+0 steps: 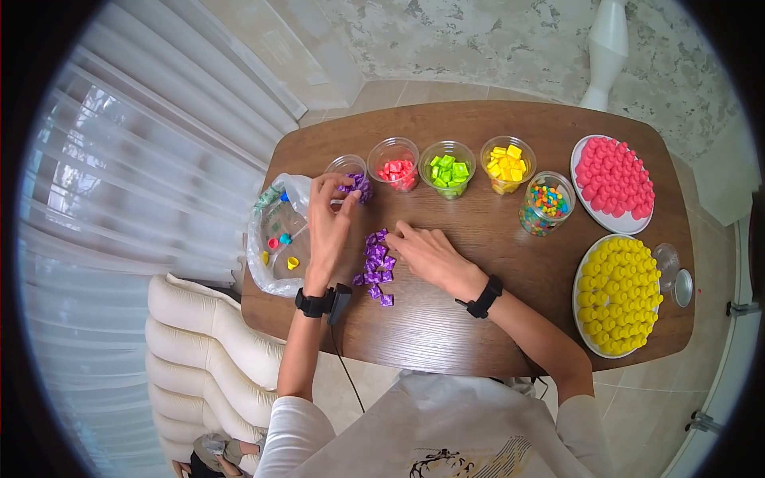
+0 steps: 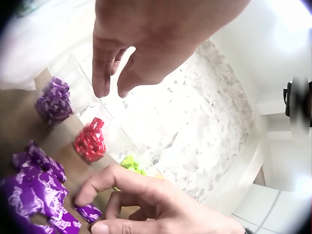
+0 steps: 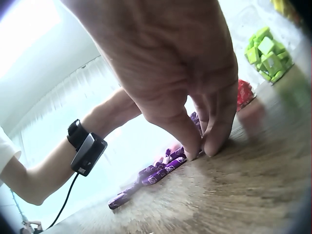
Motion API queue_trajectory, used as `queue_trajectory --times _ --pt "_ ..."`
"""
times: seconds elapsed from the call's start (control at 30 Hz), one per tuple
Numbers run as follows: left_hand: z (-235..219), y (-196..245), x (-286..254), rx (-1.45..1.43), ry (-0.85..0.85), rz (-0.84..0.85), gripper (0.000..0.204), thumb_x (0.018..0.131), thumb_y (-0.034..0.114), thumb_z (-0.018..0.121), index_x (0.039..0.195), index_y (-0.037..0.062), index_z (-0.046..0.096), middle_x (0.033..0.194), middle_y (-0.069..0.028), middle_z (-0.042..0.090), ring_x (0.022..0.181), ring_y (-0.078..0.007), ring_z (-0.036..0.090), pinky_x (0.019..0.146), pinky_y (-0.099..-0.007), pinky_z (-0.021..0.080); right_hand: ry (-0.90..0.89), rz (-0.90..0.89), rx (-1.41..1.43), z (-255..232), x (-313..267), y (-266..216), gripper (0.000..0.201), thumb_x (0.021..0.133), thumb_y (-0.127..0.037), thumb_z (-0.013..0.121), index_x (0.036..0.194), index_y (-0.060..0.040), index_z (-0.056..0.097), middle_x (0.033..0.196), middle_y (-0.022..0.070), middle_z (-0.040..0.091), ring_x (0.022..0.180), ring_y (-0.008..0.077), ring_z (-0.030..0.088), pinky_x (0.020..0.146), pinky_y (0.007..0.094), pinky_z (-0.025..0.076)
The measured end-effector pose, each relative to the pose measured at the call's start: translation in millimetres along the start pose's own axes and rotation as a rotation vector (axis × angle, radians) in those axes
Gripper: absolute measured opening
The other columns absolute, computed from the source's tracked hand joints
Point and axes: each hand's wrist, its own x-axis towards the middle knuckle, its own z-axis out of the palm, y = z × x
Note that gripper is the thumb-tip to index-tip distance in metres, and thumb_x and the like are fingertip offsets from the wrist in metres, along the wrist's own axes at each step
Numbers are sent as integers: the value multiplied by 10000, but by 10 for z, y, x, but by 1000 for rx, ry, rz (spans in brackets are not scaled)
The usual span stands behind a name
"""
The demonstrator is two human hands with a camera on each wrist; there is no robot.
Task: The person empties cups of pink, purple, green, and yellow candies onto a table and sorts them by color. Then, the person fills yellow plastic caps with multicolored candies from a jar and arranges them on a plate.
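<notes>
My left hand (image 1: 328, 227) hovers over a clear plastic cup (image 1: 346, 164) of purple wrapped candies (image 1: 356, 189). In the left wrist view its thumb and fingers hang apart, with nothing between them. On the table, my right hand (image 1: 430, 253) is at the right edge of a loose group of purple wrapped candies (image 1: 374, 263). Its curled index finger and thumb pinch a purple candy (image 2: 89, 213), as the left wrist view shows. From the right wrist, those fingertips (image 3: 210, 146) are down at the tabletop, and the pinched candy is hidden behind them.
Cups of red candies (image 1: 396, 171), green candies (image 1: 450, 171) and yellow candies (image 1: 507, 165) line the back, beside a jar of colourful pieces (image 1: 547, 203). White plates hold pink pieces (image 1: 613, 177) and yellow pieces (image 1: 617, 295) at right. A plastic bag (image 1: 275, 280) lies left.
</notes>
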Motion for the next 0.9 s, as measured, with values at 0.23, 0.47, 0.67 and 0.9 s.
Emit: queue_trajectory --times 0.23,0.47,0.67,0.9 --pt "58 50 -107 -94 -163 -49 138 952 22 710 1081 -25 696 1084 -67 670 848 -140 675 726 -267 551 -27 55 -161 -127 54 -30 425 836 -12 693 1235 33 552 1059 214 658 918 355 711 754 451 576" --pt "155 127 -225 -12 -480 49 221 962 81 739 1151 -14 673 1022 -81 733 860 -149 702 716 -284 552 149 227 238 -107 150 114 277 910 23 628 1166 7 524 994 236 695 878 416 718 724 490 580" --pt "142 151 -193 -92 -487 -81 186 978 53 711 1142 -28 678 954 -77 722 809 -148 697 719 -299 575 267 288 888 -168 260 83 205 996 22 569 1167 9 456 965 188 675 814 266 738 640 389 594" --pt "76 327 -133 -82 -463 -41 170 969 30 710 1126 -29 679 907 -58 687 804 -131 680 716 -300 577 319 300 1052 -311 296 -38 174 1042 9 533 1197 14 455 939 146 657 817 192 712 683 325 613"
